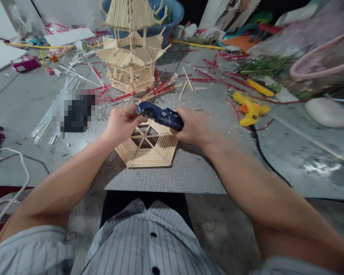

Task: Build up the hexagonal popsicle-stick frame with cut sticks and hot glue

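A dark blue, scuffed tool that looks like a utility knife [162,116] is gripped at its right end by my right hand [190,124]. My left hand [122,121] is closed in a pinch at the tool's left end; whatever lies between its fingertips is hidden. Below both hands, a six-sided frame of thin wooden sticks [150,157] lies flat on the table, with crossing spokes in its open middle. Behind stands a tiered wooden stick pagoda [131,57] with upturned roof corners.
A yellow glue gun [250,109] with a black cord lies at right, near a white mouse-shaped object [329,112]. Clear glue sticks [43,122] lie left. Red-and-clear wrappers [126,95] and loose sticks [187,79] are scattered behind. A blue basin [174,17] stands at back.
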The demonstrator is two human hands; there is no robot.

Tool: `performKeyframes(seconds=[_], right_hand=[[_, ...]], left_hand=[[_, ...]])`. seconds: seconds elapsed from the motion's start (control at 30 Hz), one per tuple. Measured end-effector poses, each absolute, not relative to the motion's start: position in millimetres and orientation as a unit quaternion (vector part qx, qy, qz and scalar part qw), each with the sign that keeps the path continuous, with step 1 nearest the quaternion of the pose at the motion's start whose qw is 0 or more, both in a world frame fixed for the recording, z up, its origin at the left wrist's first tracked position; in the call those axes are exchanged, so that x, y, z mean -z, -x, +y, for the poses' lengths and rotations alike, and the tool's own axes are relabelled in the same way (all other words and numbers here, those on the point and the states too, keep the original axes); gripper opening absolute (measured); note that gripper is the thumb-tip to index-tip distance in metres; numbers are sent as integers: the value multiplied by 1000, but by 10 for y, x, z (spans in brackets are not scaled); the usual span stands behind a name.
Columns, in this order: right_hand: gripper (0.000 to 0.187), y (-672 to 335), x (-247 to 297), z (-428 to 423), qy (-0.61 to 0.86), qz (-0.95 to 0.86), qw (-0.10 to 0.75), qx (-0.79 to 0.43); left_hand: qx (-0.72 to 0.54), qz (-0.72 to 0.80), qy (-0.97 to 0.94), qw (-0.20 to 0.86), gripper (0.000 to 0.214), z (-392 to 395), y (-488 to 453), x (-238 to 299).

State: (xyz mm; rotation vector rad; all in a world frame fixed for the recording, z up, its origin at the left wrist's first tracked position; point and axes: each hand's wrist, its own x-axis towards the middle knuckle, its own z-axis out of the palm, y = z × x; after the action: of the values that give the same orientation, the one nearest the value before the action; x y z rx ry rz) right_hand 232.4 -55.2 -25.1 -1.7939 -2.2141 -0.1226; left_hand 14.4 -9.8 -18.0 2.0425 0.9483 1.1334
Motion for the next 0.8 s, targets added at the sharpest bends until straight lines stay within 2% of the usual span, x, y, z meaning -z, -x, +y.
performKeyframes(seconds=[0.1,0.27,0.43,0.57,0.8], right_hand=[[40,-2309,249,-550,632,-762,142,26],[55,-2408,296,-455,634,-746,204,10],[59,-2607,379,-343,669,-702,243,27],[55,-2633,360,-361,667,-705,239,25],[55,-2575,327,-386,650,-728,217,12]], left_hand=[[-434,369,-769,290,10,-114,-147,159],[-389,380,-782,304,18,-150,-139,74],[-288,402,-815,303,16,-190,-139,-7],[-165,417,-841,302,11,-247,-184,-39],[-104,401,-863,288,4,-301,-243,-42]])
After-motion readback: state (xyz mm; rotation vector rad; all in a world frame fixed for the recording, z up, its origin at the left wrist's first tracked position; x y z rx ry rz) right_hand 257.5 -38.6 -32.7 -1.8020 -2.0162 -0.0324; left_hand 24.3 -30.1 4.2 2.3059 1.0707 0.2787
